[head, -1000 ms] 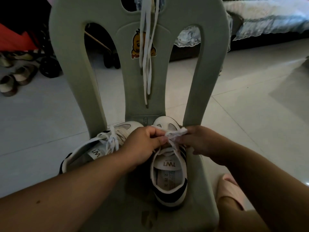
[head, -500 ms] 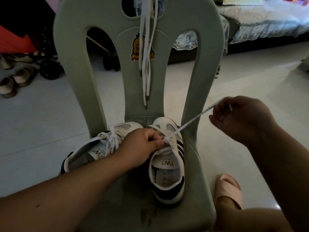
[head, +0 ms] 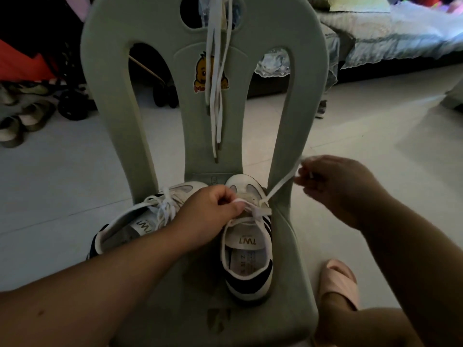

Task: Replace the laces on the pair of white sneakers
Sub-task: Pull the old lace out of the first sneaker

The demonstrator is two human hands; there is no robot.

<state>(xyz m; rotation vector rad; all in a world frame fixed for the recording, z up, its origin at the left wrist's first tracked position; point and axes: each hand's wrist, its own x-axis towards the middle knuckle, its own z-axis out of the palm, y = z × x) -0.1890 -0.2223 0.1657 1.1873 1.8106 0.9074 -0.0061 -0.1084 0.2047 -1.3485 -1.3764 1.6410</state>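
Observation:
Two white sneakers with dark stripes sit on the seat of a pale green plastic chair (head: pixel 283 291). The right sneaker (head: pixel 248 259) stands toe-away, its tongue showing. My left hand (head: pixel 210 216) pinches that shoe's upper eyelet area and a bit of lace. My right hand (head: pixel 335 186) holds the end of a white lace (head: pixel 278 189) pulled taut up and to the right from the shoe. The left sneaker (head: pixel 135 226) lies angled beside it, its laces bunched. Spare white laces (head: pixel 215 96) hang down the chair back from its top hole.
A pink slipper (head: pixel 338 281) on a foot rests on the floor right of the chair. Several shoes (head: pixel 22 116) and a stroller wheel stand at the far left. A bed (head: pixel 390 43) with a pale cover lies at the back right. Pale tiles cover the floor.
My right hand has left the shoe's eyelets and drawn the lace out up and to the right, then come slightly lower and closer. My left hand stays on the shoe.

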